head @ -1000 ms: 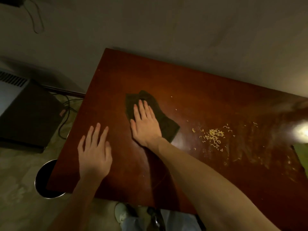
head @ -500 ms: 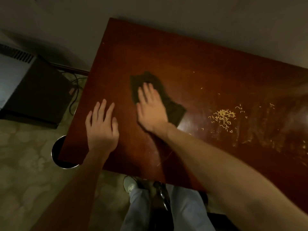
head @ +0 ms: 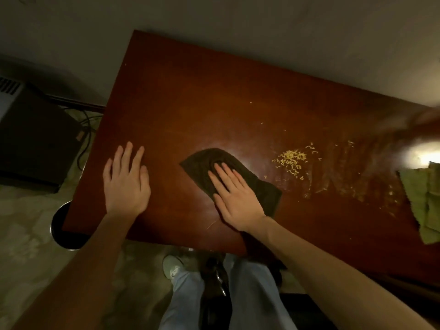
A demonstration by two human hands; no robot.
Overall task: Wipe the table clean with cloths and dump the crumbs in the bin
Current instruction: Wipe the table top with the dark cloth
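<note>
R hand point(head: 234, 198) flat, fingers straight, pressing dark cloth point(head: 202, 160) mid bench point(head: 214, 103), nr front edge. L hand point(head: 126, 184) flat on bare wood by left edge. Crumbs point(head: 291, 159) piled just right of dark cloth. Green cloth point(head: 426, 206) at right edge. Bin point(head: 59, 232) on floor at front-left corner.

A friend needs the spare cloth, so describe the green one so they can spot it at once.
Start at the reddish-brown wooden table. Go to its right end, past the pile of crumbs, where the green cloth lies wrinkled. It is pale and nobody touches it, unlike the dark cloth pressed under the right hand.
</note>
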